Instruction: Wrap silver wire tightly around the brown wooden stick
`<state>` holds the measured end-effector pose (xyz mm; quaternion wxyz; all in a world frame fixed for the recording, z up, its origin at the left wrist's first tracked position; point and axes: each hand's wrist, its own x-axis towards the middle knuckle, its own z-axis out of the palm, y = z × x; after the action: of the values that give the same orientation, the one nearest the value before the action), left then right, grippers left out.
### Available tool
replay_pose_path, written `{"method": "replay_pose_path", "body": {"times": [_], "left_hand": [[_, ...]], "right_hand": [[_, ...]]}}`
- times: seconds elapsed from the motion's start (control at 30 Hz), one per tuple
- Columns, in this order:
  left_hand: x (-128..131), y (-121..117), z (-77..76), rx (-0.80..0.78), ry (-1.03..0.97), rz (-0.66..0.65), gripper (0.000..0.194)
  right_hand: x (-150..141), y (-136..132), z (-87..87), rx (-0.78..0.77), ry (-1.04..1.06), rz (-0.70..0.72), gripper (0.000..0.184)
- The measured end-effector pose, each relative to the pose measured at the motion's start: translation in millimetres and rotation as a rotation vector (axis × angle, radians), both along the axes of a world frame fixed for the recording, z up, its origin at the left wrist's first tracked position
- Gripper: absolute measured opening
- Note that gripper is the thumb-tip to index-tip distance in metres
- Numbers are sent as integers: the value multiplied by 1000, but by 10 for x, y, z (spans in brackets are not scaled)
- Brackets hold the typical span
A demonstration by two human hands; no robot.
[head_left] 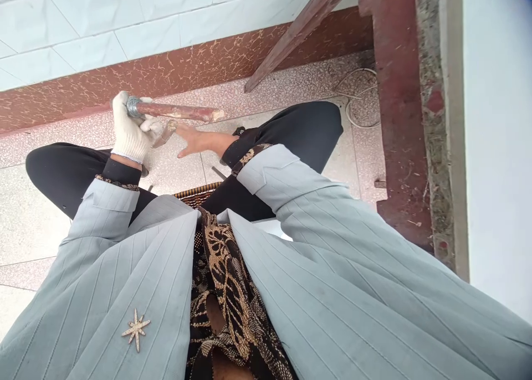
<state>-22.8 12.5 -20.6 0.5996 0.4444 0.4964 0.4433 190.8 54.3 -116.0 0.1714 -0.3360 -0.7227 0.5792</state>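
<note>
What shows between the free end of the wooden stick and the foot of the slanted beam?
In the head view, just bare speckled floor shows between the stick and the slanted beam.

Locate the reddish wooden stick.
In the head view, the stick is left of centre, extending rightward from the gloved left hand, pictured just above the bare right hand.

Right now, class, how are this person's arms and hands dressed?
The left hand wears a white knitted glove; the right hand is bare. Pale grey, thin-striped sleeves end above dark, gold-patterned trim and black undersleeves.
</note>
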Motion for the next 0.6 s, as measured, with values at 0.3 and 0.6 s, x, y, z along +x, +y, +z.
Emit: {"method": "replay_pose_path", "body": {"times": [0.3,0.6], "left_hand": [[-15,-102,145,81,10,129,70],[-165,-24,-227,-93,-263,490,40]], "right_hand": [[-334,-121,298,-195,69,94,9],[-65,115,683,-556,198,-501,34]]}}
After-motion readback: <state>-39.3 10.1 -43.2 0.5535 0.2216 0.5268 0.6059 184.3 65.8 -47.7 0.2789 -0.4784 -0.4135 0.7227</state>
